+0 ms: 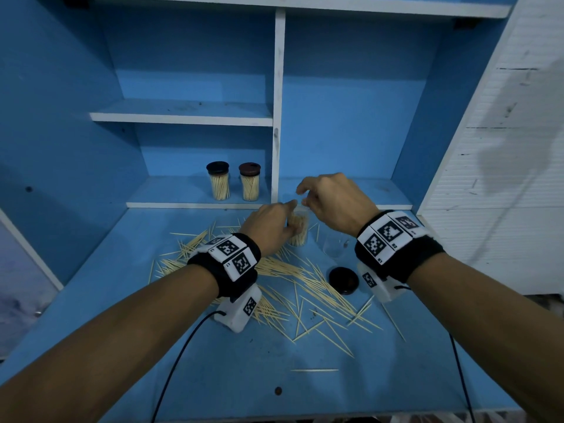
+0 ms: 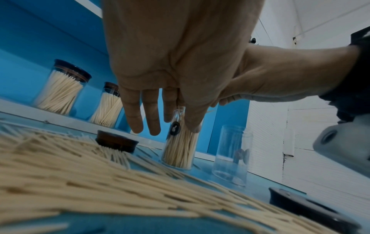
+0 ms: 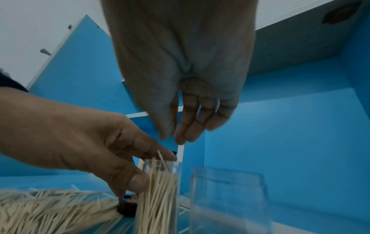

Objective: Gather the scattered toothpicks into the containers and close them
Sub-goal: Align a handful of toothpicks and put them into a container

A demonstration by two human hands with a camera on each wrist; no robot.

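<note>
While two hands (image 1: 271, 221) (image 1: 332, 199) work, four jars (image 1: 299, 228) stand, two capped.

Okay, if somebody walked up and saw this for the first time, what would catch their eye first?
Probably the scattered toothpicks, a pale heap spread across the blue desk surface under both forearms. Next, the two hands meeting at the desk's back edge: the left hand holds a clear jar packed with toothpicks, while the right hand hovers over its open top. Behind, two capped full jars stand side by side on the low shelf.
</note>
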